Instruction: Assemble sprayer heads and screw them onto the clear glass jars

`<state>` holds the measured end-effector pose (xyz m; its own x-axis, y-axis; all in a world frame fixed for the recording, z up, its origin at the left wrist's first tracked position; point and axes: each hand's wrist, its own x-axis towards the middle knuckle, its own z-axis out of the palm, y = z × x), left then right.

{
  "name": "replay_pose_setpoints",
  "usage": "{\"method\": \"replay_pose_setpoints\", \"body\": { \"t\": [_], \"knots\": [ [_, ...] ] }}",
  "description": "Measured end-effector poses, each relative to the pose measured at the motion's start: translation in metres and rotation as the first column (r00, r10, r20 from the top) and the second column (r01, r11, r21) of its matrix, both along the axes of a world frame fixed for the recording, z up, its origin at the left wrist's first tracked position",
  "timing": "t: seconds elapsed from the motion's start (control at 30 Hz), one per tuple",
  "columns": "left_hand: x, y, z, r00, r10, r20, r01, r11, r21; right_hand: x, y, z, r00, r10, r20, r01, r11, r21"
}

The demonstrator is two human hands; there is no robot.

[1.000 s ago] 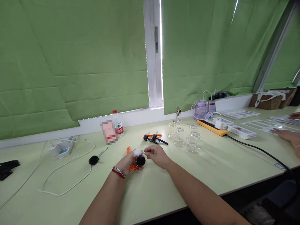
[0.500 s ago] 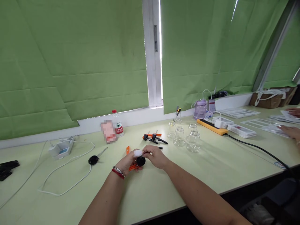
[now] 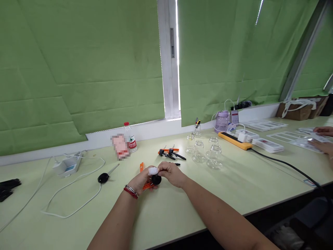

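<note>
My left hand (image 3: 142, 180) is wrapped round a black round part (image 3: 156, 179) with an orange strip (image 3: 147, 186) under it. A small white piece (image 3: 153, 171) sits above the black part, between the hands. The fingers of my right hand (image 3: 172, 173) are pinched at the right edge of the white piece; what they grip is too small to make out. Beyond the hands lie black and orange tools (image 3: 169, 152) with thin metal rods. Another orange strip (image 3: 142, 167) is just behind my left hand. A black round part with a metal rod (image 3: 103, 178) rests to the left.
Several glass jars (image 3: 214, 158) stand right of centre. Behind them are a purple bottle (image 3: 222, 121) and an orange power strip (image 3: 234, 141). A water bottle (image 3: 130, 138) stands at the back. White cables (image 3: 75, 178) cross the left. Another person's hands (image 3: 322, 144) handle clear sheets at the far right.
My hands have hardly moved; my right fingers have shifted slightly at the white piece. At the far right, the other person's hands have moved a little over the sheets.
</note>
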<state>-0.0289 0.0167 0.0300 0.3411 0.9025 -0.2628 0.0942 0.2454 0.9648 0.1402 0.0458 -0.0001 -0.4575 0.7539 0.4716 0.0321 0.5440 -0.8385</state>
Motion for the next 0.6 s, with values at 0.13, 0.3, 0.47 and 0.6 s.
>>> {"method": "replay_pose_setpoints", "body": {
  "t": [0.13,0.3,0.47,0.6],
  "knots": [
    [-0.0004,-0.0002,0.0004,1.000,-0.002,-0.002,0.002,1.000,0.004,-0.0005,0.0031,-0.0031,0.999,0.032,-0.027,-0.033,0.999,-0.016],
    [-0.0005,0.0004,-0.0001,1.000,-0.003,-0.004,0.003,1.000,0.005,-0.0010,0.0033,-0.0050,0.994,0.069,-0.080,-0.073,0.996,-0.056],
    [0.0000,0.0004,-0.0002,1.000,-0.002,-0.004,0.002,1.000,0.011,-0.0010,-0.0002,-0.0028,0.992,0.058,-0.109,-0.071,0.990,-0.118],
    [0.0006,-0.0002,0.0004,1.000,-0.005,-0.007,0.005,1.000,0.010,-0.0024,-0.0026,-0.0026,0.984,0.086,-0.154,-0.119,0.968,-0.221]
  ]
}}
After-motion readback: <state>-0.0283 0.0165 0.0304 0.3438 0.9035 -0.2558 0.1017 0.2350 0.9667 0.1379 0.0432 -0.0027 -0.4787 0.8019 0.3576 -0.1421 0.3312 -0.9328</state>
